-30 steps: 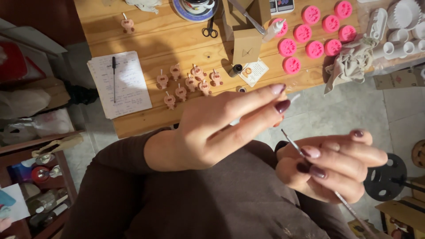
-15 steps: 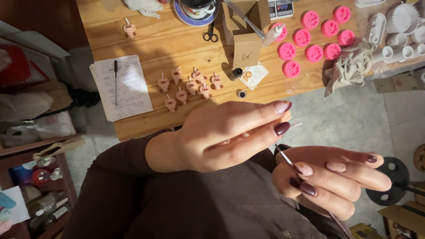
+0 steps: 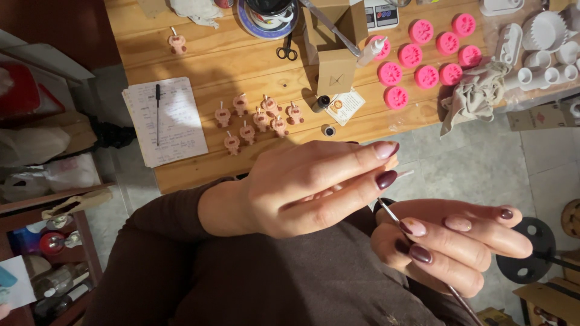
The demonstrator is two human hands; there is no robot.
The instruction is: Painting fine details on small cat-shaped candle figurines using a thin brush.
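Brush handle (image 3: 396, 218), thin and metal, runs slantwise between two hands held over a lap in brown cloth, below the near edge of a wooden table (image 3: 199, 60). Right hand (image 3: 450, 244) grips the brush, its thumb and dark-nailed fingers pinched round the shaft, which comes out again below the palm toward the lower right. Left hand (image 3: 305, 187) sits just above it, palm turned away, the fingers curled round a small pale pink piece (image 3: 393, 163) that shows only as a sliver at the fingertips; what it is cannot be told. The brush tip points up at that piece, hidden behind the left fingers. On the table, near its middle, stand a cluster of small pink figures (image 3: 257, 118) with short sticks in their heads, one more figure (image 3: 176, 43) apart toward the far left corner. A sheet of handwritten notes (image 3: 175, 130) with a black pen (image 3: 158, 102) lies at the left end, overhanging the near edge. Scissors (image 3: 287, 49) lie beside a brown cardboard box (image 3: 335, 69), and a small dark bottle (image 3: 321, 104) rests just beside the box. Round bright pink moulds (image 3: 426, 57) fill the right half, with a crumpled beige cloth (image 3: 474, 96) and white cups (image 3: 547, 57) at the right end.
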